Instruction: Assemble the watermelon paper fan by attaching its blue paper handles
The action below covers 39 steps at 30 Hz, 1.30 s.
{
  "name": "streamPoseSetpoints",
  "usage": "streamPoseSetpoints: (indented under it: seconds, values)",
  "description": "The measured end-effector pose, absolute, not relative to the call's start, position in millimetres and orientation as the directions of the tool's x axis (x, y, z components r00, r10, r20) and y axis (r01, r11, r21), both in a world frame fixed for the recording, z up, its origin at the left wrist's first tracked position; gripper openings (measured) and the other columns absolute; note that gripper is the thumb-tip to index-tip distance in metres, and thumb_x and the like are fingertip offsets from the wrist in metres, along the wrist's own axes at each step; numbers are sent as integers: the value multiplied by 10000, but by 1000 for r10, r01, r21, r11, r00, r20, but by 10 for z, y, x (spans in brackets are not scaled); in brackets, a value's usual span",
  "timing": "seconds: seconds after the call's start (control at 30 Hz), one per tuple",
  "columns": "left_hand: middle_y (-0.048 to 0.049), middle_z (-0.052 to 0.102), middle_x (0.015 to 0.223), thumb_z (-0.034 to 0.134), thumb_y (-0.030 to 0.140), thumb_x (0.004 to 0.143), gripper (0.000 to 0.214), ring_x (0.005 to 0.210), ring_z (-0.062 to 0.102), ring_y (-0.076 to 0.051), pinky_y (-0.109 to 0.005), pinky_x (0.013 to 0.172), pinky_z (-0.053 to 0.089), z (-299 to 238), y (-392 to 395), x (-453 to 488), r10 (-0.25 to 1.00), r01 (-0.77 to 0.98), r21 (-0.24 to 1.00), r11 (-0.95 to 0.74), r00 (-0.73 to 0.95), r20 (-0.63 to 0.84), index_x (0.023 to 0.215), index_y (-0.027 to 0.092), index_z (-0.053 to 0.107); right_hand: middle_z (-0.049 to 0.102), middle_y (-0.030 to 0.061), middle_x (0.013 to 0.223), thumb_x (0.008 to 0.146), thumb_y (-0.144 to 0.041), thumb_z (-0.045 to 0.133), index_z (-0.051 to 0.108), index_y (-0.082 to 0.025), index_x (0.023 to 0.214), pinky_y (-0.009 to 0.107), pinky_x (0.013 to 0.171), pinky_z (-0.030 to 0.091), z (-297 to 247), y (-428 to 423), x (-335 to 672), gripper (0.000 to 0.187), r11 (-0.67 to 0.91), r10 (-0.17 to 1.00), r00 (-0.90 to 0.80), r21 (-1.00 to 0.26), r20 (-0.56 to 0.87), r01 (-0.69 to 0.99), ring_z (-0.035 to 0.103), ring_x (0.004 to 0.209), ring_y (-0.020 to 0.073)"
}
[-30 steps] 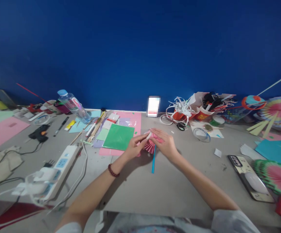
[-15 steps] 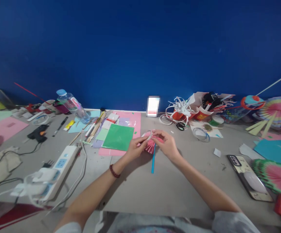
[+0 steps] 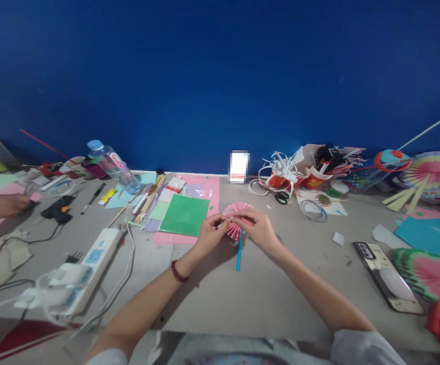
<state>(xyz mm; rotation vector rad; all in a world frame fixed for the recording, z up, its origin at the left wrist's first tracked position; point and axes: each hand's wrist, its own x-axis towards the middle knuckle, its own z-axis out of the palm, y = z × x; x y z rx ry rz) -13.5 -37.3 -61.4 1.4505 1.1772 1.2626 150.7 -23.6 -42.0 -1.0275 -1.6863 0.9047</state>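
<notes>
A pink pleated paper rosette (image 3: pixel 238 207) on a blue stick (image 3: pixel 239 253) lies on the grey table in front of me. Over its middle, my left hand (image 3: pixel 213 230) is closed, thumb and forefinger pinched on a thin white strip. From the other side my right hand (image 3: pixel 256 228) is closed too, its fingertips meeting the left ones at the strip. Only a small pale bit of that strip shows between the fingers. Both hands cover part of the rosette's centre.
Left of my hands lie a green paper packet (image 3: pixel 185 215), a power strip (image 3: pixel 94 268) and a glue gun (image 3: pixel 58 209). A co-worker's hand (image 3: pixel 7 207) reaches in at far left. On the right are scissors (image 3: pixel 281 197), a phone (image 3: pixel 387 279) and paper fans (image 3: pixel 431 172).
The white strip stood up as a loop between my fingers; now it is mostly hidden and more of the rosette's upper edge shows. A co-worker's hand has come in at the left.
</notes>
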Motion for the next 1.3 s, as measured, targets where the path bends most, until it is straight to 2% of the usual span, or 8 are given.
streamPoseSetpoints:
  seconds: [0.27,0.5,0.8,0.97,1.03,1.1,1.2,1.3]
  values:
    - [-36,664,682,598,374,809,245,598,567,-135,-228,524,438,-602,-377,-115,988,151,980,-133,92,120,833,159,712,726,45,817,808,-275,671,743,-241,828,341,733,544,-511,-209,1503,82,462,881,-260,-835,394,300,673,785,208]
    - [21,531,534,605,300,773,210,531,511,-109,-220,522,416,-626,-375,-103,987,123,982,-146,89,135,612,168,583,726,43,798,826,-286,653,743,-253,792,351,736,545,-496,-221,1484,102,498,864,-264,-810,430,311,676,777,210]
    - [35,489,518,637,273,707,214,534,485,-104,-234,564,428,-648,-345,-113,984,23,985,-168,70,166,553,178,522,699,47,808,863,-257,592,731,-262,800,370,758,539,-532,-347,1380,152,600,797,-138,-744,588,294,655,814,204]
    - [32,489,524,581,362,758,306,536,479,-101,-227,562,408,-691,-215,-211,989,65,991,-115,-83,120,533,177,489,687,53,813,862,-269,604,724,-254,797,361,768,535,-500,-393,1365,137,617,787,-178,-758,591,211,653,826,205]
    - [22,509,551,520,344,818,309,572,506,-112,-229,580,408,-708,-140,-311,976,178,974,-144,-136,169,560,174,507,697,52,823,864,-261,599,724,-251,817,360,781,532,-464,-388,1391,134,596,802,-177,-781,570,185,653,832,202]
    - [13,543,626,512,301,845,226,612,518,-119,-234,600,402,-735,-77,-418,944,410,874,-262,-77,320,673,174,587,712,49,843,863,-255,593,730,-250,839,356,797,526,-423,-354,1447,138,540,842,-143,-819,521,193,653,838,197]
    - [-23,582,776,508,232,864,137,723,557,-143,-251,653,415,-797,-13,-545,853,728,555,-401,78,515,816,183,627,724,46,882,842,-258,599,744,-247,870,339,800,518,-382,-268,1572,148,436,900,-68,-875,431,210,654,848,189]
    - [-46,577,795,498,197,879,133,752,562,-172,-282,671,421,-857,27,-627,826,878,231,-419,262,500,801,187,604,722,48,908,824,-286,615,752,-240,906,326,781,512,-398,-206,1707,167,347,936,-13,-912,353,217,650,850,188]
